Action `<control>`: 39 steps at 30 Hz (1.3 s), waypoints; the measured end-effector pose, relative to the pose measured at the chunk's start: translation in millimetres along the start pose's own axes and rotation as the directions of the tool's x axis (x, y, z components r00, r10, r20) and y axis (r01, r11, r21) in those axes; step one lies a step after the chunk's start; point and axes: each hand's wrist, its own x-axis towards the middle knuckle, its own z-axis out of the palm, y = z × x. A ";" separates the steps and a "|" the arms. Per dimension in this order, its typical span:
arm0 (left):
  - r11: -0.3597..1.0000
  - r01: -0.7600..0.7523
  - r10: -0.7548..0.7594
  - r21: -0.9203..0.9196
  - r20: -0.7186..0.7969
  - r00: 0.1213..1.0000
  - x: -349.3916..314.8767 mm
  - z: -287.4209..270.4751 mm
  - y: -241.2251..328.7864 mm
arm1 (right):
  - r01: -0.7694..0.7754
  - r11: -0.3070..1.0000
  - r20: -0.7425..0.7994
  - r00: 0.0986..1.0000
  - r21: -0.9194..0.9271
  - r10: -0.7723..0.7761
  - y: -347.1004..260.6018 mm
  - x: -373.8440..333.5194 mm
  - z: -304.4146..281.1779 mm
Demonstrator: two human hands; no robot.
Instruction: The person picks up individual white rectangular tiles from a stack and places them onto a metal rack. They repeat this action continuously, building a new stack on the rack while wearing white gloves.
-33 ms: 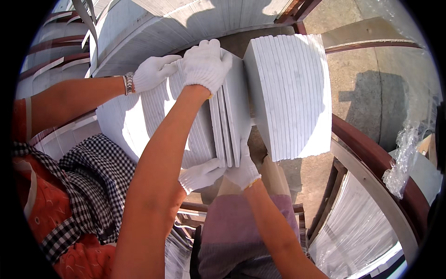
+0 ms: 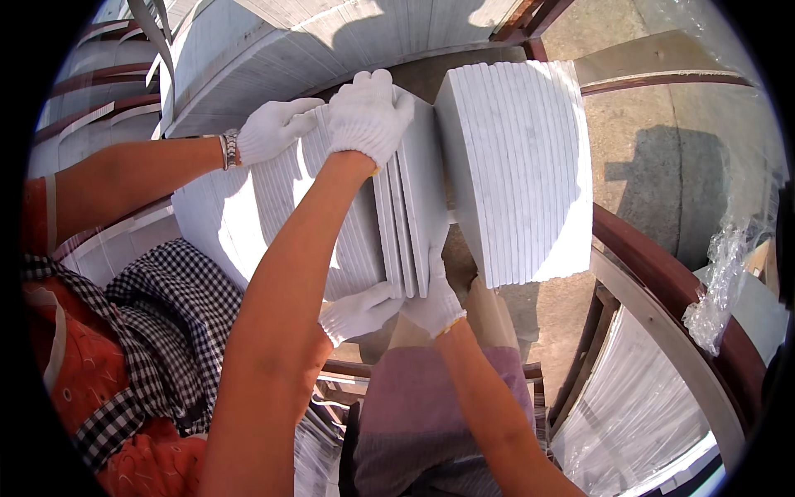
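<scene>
Thin white slabs point(image 2: 414, 190) stand on edge in a long row, with several at its right end slightly apart from the rest. My left hand point(image 2: 368, 116), in a white knit glove, reaches across and curls over their far edge. At the near edge my gloved right hand point(image 2: 433, 305) grips the end slabs, its thumb along the outer face. Beside my right hand a co-worker's gloved hand point(image 2: 360, 313) touches the same near edge. The co-worker's other gloved hand point(image 2: 273, 132), with a wristwatch, rests on the row's far side.
A second block of white slabs point(image 2: 522, 174) stands to the right across a narrow gap. The co-worker's checked apron point(image 2: 178, 290) is close on my left. Dark red metal frame bars point(image 2: 679, 269) and crumpled clear plastic film point(image 2: 716, 290) lie to the right. More slabs point(image 2: 348, 50) stand behind.
</scene>
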 end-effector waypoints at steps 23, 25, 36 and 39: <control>0.701 0.409 -0.337 -0.585 0.233 0.912 -27.9 3.9 20.9 | -0.677 0.041 -0.013 -0.047 -0.735 -0.999 -16.3 -10.8 153.2; 0.706 0.417 -0.343 -0.572 0.239 0.908 -27.7 3.6 27.6 | -0.666 -0.050 0.135 -0.077 -0.744 -0.988 -32.8 -4.0 150.7; 0.675 0.435 -0.358 -0.595 0.251 0.899 -28.6 3.8 31.3 | -0.699 -0.016 0.036 -0.014 -0.715 -0.999 -36.5 6.6 135.1; 0.672 0.424 -0.338 -0.607 0.258 0.905 -25.3 2.5 36.9 | -0.729 -0.002 0.021 -0.017 -0.685 -1.000 -40.0 3.6 137.7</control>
